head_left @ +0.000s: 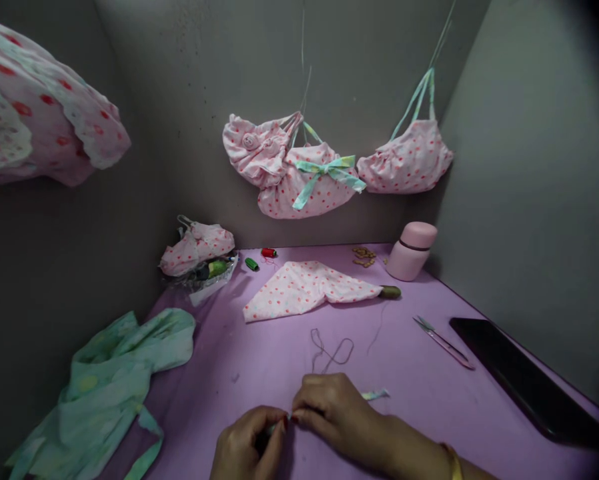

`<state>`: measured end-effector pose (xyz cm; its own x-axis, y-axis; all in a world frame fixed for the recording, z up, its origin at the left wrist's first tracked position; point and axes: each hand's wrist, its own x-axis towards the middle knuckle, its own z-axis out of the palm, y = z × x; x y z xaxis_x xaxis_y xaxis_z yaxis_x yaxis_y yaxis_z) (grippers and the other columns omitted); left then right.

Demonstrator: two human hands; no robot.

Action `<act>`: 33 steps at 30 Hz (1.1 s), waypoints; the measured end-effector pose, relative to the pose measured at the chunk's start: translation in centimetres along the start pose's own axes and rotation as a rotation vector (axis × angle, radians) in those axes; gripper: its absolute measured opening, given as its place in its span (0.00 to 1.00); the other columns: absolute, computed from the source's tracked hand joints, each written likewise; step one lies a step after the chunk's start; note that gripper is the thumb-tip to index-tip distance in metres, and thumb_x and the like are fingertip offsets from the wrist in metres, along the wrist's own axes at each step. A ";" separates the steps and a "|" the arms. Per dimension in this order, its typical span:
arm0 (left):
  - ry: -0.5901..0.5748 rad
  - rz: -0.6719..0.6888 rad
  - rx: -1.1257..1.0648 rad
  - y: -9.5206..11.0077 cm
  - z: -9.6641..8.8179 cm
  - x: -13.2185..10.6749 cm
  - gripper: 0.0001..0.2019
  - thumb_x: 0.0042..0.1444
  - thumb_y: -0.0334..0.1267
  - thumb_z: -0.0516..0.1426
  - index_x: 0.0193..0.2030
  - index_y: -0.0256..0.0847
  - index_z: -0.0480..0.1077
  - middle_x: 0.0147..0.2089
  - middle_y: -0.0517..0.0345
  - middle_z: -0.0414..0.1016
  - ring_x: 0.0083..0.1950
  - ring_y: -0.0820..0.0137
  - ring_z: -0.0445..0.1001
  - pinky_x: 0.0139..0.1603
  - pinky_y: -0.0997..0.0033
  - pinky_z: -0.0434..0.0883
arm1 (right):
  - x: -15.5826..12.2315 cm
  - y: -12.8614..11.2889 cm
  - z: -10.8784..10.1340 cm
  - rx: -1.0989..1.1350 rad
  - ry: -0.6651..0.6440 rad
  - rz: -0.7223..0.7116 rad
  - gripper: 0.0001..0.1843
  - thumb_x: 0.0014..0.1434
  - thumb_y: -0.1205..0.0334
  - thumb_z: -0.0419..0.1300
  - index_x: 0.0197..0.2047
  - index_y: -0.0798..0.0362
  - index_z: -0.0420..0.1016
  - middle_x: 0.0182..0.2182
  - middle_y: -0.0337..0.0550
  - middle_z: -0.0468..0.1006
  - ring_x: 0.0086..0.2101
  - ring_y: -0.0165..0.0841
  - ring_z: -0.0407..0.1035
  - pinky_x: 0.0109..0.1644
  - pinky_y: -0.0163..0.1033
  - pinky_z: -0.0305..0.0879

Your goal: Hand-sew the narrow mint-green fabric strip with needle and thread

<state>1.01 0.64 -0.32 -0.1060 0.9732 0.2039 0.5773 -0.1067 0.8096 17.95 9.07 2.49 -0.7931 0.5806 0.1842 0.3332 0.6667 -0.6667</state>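
Single head-worn view, facing forward and down, close over the left hand (pixel 247 443) and right hand (pixel 337 417), across a purple worktop (pixel 404 400) toward a corner of grey walls (pixel 179 53).

I've got a lilac bench (pixel 299 360) under pink fabric (pixel 304 290) with coral-red dots. Hanging pouches (pixel 404 160) share that print, one with a mint bow (pixel 324 173). Also a mint ribbon strip (pixel 374 395), pale green cloth (pixel 99 393), pink flask (pixel 410 251), red spool (pixel 268 253), green spool (pixel 251 264).

The mint ribbon (pixel 374 395) — its middle hidden beneath the right hand (pixel 337 410).
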 end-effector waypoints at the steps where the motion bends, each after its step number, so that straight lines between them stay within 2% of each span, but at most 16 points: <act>1: -0.022 -0.012 0.003 0.1 -0.1 0.0 0.10 0.56 0.37 0.54 0.31 0.39 0.76 0.27 0.57 0.80 0.26 0.71 0.76 0.28 0.81 0.69 | 0.0 0.0 0.2 -0.003 -0.003 0.013 0.09 0.61 0.64 0.55 0.34 0.54 0.77 0.28 0.41 0.75 0.29 0.29 0.68 0.34 0.31 0.59; 5: -0.039 -0.075 -0.003 0.1 -0.3 0.2 0.12 0.56 0.40 0.54 0.31 0.38 0.76 0.25 0.57 0.78 0.25 0.70 0.74 0.27 0.80 0.69 | 0.0 0.1 0.2 0.010 0.014 0.062 0.09 0.61 0.65 0.54 0.33 0.54 0.75 0.28 0.40 0.75 0.30 0.29 0.68 0.35 0.31 0.59; 7: -0.044 -0.108 -0.030 0.1 -0.5 0.3 0.12 0.56 0.41 0.54 0.30 0.38 0.76 0.24 0.57 0.77 0.25 0.70 0.73 0.26 0.79 0.69 | 0.0 0.0 0.0 0.014 0.021 0.098 0.07 0.61 0.65 0.55 0.39 0.53 0.73 0.29 0.40 0.75 0.30 0.30 0.68 0.35 0.32 0.60; 9: -0.065 -0.140 -0.044 0.2 -0.7 0.3 0.12 0.55 0.41 0.54 0.30 0.38 0.76 0.24 0.57 0.77 0.25 0.70 0.73 0.26 0.79 0.69 | 0.0 -0.2 -0.2 0.023 0.055 0.139 0.09 0.62 0.65 0.52 0.46 0.54 0.68 0.31 0.41 0.74 0.31 0.31 0.67 0.35 0.33 0.60; 11: -0.082 -0.154 -0.046 0.4 -0.9 0.3 0.12 0.55 0.41 0.54 0.31 0.37 0.76 0.25 0.57 0.77 0.25 0.70 0.73 0.26 0.79 0.69 | -0.1 -0.3 -0.3 0.037 0.075 0.132 0.09 0.64 0.66 0.47 0.44 0.54 0.66 0.31 0.41 0.73 0.31 0.31 0.66 0.36 0.33 0.60; 13: -0.079 -0.153 -0.054 0.5 -1.0 0.3 0.12 0.55 0.40 0.54 0.31 0.37 0.76 0.25 0.56 0.78 0.25 0.69 0.74 0.27 0.79 0.70 | -0.2 -0.4 -0.2 0.058 0.051 0.092 0.11 0.65 0.67 0.44 0.38 0.53 0.67 0.31 0.41 0.73 0.31 0.30 0.66 0.36 0.32 0.60; 17: -0.057 -0.138 -0.091 0.5 -1.0 0.4 0.10 0.55 0.39 0.55 0.31 0.38 0.76 0.27 0.56 0.79 0.27 0.69 0.75 0.28 0.79 0.71 | -0.3 -0.5 0.1 0.063 0.020 0.126 0.08 0.63 0.67 0.49 0.38 0.53 0.68 0.29 0.39 0.74 0.30 0.29 0.67 0.33 0.31 0.59; 21: -0.057 -0.122 -0.096 0.6 -1.0 0.6 0.10 0.55 0.38 0.55 0.31 0.38 0.77 0.27 0.56 0.80 0.27 0.69 0.76 0.28 0.79 0.71 | -0.3 -0.6 0.5 0.017 -0.016 0.095 0.10 0.62 0.68 0.50 0.33 0.53 0.71 0.28 0.39 0.75 0.29 0.29 0.67 0.33 0.30 0.59; 25: -0.051 -0.108 -0.103 0.8 -1.0 0.6 0.09 0.55 0.37 0.56 0.31 0.38 0.77 0.27 0.56 0.80 0.28 0.68 0.76 0.29 0.79 0.72 | -0.4 -0.6 0.9 0.002 -0.050 0.122 0.10 0.61 0.68 0.53 0.35 0.52 0.75 0.28 0.38 0.78 0.27 0.29 0.69 0.32 0.30 0.59; 33: -0.053 -0.107 -0.082 0.7 -1.0 0.6 0.10 0.55 0.39 0.56 0.31 0.38 0.77 0.25 0.57 0.79 0.26 0.69 0.75 0.27 0.80 0.71 | -0.3 -0.7 0.6 0.074 0.003 0.139 0.12 0.60 0.68 0.55 0.38 0.47 0.78 0.31 0.36 0.81 0.30 0.29 0.73 0.35 0.29 0.61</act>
<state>0.56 0.90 0.95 -0.1190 0.9891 0.0862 0.4968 -0.0158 0.8677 17.60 8.12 2.45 -0.7404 0.6663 0.0880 0.4014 0.5434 -0.7372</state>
